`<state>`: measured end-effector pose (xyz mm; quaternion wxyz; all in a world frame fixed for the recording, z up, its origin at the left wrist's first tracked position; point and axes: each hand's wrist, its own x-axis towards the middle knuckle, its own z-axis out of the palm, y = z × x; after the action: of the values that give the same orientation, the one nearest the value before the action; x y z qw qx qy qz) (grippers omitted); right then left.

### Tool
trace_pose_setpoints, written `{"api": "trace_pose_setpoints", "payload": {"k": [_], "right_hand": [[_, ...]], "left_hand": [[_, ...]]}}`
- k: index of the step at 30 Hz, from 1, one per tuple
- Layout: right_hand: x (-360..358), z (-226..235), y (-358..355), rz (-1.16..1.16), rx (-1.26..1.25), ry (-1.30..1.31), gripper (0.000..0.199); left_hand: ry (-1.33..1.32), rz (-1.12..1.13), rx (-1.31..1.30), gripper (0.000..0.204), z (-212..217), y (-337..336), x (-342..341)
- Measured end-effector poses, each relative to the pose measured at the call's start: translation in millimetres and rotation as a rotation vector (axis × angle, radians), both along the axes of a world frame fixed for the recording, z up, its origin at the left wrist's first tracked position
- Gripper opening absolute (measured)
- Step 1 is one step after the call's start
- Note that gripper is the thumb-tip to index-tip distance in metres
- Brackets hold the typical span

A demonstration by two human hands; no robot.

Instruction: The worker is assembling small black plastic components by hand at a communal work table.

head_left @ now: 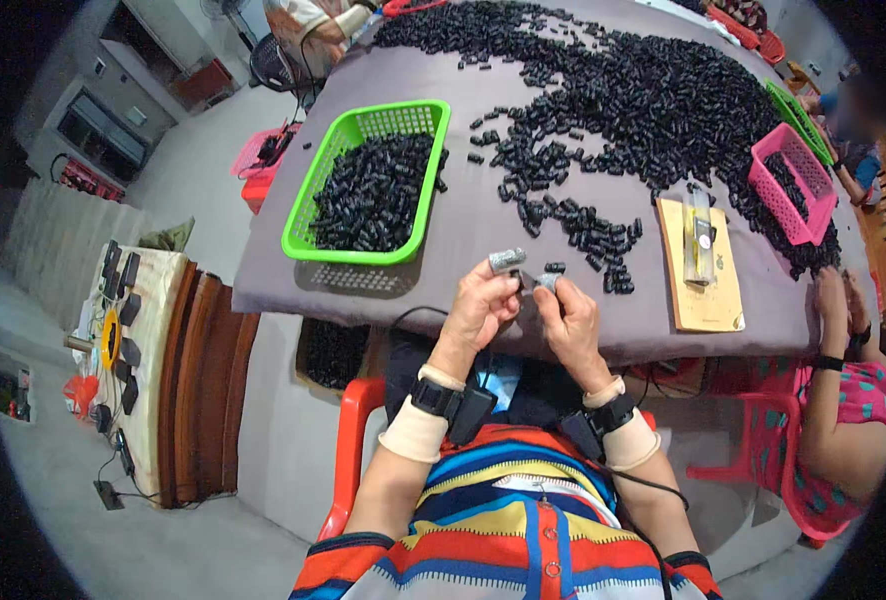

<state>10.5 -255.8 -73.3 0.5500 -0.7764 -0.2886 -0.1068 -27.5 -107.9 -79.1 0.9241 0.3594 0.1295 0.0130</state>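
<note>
My left hand [481,305] is raised at the near edge of the table, and its fingers pinch a small grey metal piece [507,261]. My right hand [566,315] is close beside it, fingers closed on a small black part [526,282] with a grey tip showing at the fingertips. Both hands nearly touch over the grey cloth [463,225]. Just beyond them lies a loose cluster of small black cylindrical parts [603,240], and a much larger heap [653,100] spreads across the far side of the table.
A green basket [308,215] of black parts stands to the left. A pink basket [793,185] is at the right, with a tan envelope [701,290] carrying a clear packet. Another person's hands [835,300] rest at the right edge. A red chair [353,440] is under me.
</note>
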Motion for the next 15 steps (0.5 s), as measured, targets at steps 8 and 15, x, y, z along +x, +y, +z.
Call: {"api": "trace_pose_setpoints", "payload": {"k": [8,15], "right_hand": [[-2,4,0,-0.002,-0.005,-0.001,0.022],[-1,7,1,-0.013,-0.034,-0.014,0.022]], "left_hand": [[-0.020,-0.041,0.047,0.027,-4,-1,-2],[-0.089,-0.081,0.045,0.026,-11,4,-1]]}}
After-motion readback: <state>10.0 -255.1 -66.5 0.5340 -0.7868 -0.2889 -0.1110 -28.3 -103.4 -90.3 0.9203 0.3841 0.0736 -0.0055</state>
